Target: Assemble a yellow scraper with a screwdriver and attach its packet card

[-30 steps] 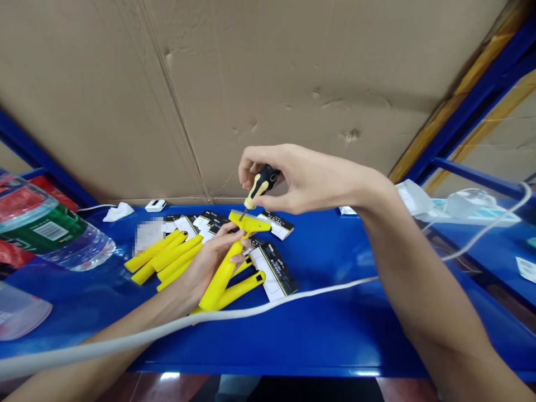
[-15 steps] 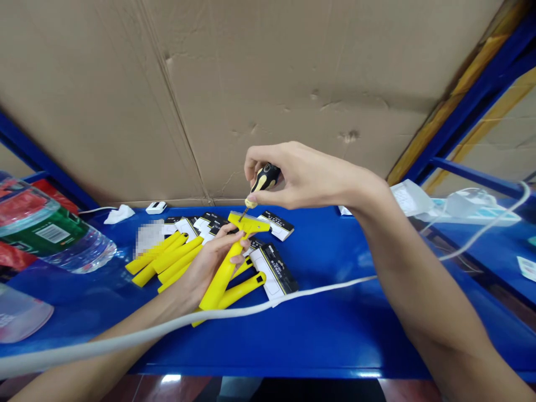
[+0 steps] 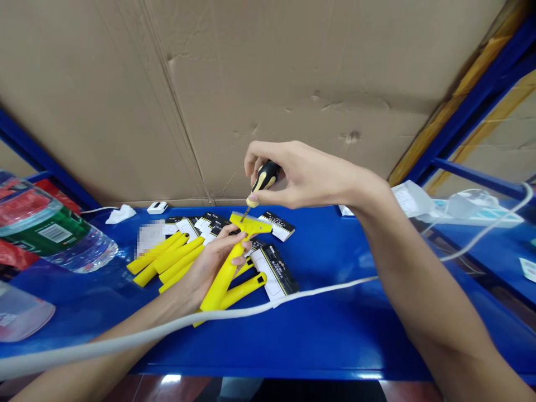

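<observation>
My left hand (image 3: 211, 259) is wrapped round a yellow scraper (image 3: 221, 279), its wide head turned up and away from me. In my right hand (image 3: 293, 173) is a screwdriver (image 3: 265, 176) with a black and cream handle, gripped between thumb and fingers. The screwdriver points down and its tip meets the left part of the scraper head; the screw itself is too small to make out. Several yellow handles (image 3: 178, 254) lie to the left of my left hand. Another yellow handle (image 3: 247, 289) rests beneath the held scraper. Black and white packaging cards (image 3: 274, 271) lie around them.
A white cable (image 3: 322, 290) crosses in front of the blue table (image 3: 326, 340). On the left are a large bottle (image 3: 54, 234) with a green label and a clear plastic cup (image 3: 25, 312). Cardboard (image 3: 293, 72) walls the back; blue frame posts (image 3: 473, 95) stand at the sides.
Both hands keep the same grip, with the screwdriver tip still on the scraper head. The whole view has shifted very slightly; nothing was taken up or let go.
</observation>
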A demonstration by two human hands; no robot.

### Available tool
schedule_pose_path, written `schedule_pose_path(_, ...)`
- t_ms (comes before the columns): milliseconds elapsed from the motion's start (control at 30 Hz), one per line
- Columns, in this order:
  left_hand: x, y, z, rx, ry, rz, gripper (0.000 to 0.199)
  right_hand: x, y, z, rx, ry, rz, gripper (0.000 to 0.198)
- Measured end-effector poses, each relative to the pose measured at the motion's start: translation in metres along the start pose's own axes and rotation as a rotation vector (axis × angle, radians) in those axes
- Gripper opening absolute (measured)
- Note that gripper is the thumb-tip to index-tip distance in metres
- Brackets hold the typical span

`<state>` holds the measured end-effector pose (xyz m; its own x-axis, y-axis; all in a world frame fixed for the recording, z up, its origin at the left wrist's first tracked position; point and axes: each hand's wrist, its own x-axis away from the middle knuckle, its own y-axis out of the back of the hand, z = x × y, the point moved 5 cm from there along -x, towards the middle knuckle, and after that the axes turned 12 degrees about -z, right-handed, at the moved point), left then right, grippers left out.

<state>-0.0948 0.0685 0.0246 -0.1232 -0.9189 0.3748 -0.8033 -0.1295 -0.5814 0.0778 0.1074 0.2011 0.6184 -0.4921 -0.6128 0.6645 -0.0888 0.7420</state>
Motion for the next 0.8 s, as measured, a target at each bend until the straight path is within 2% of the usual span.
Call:
schedule_pose_path(167, 0.000, 0.000, -0.001, -0.008, 0.002, -0.015, 0.025, 0.000, -0.002, 0.004, -0.126, 0.015, 0.062, 0.018)
schedule_pose_path(400, 0.002, 0.000, -0.001, -0.040, 0.005, -0.018, 0.033, -0.004, -0.004, 0.000, 0.020, 0.009, -0.009, 0.012)
schedule_pose_path(600, 0.002, 0.002, 0.001, -0.037, 0.009, -0.022, 0.037, -0.002, -0.004, -0.005, 0.046, -0.004, -0.024, 0.017)
schedule_pose_path(667, 0.001, 0.003, 0.001, -0.030, 0.009, -0.017, 0.036, -0.002, -0.004, -0.002, 0.002, 0.016, 0.007, 0.016)
schedule_pose_path(800, -0.001, 0.005, 0.002, -0.041, 0.015, 0.007, 0.031, -0.001, -0.006, 0.004, -0.123, 0.048, 0.076, 0.030)
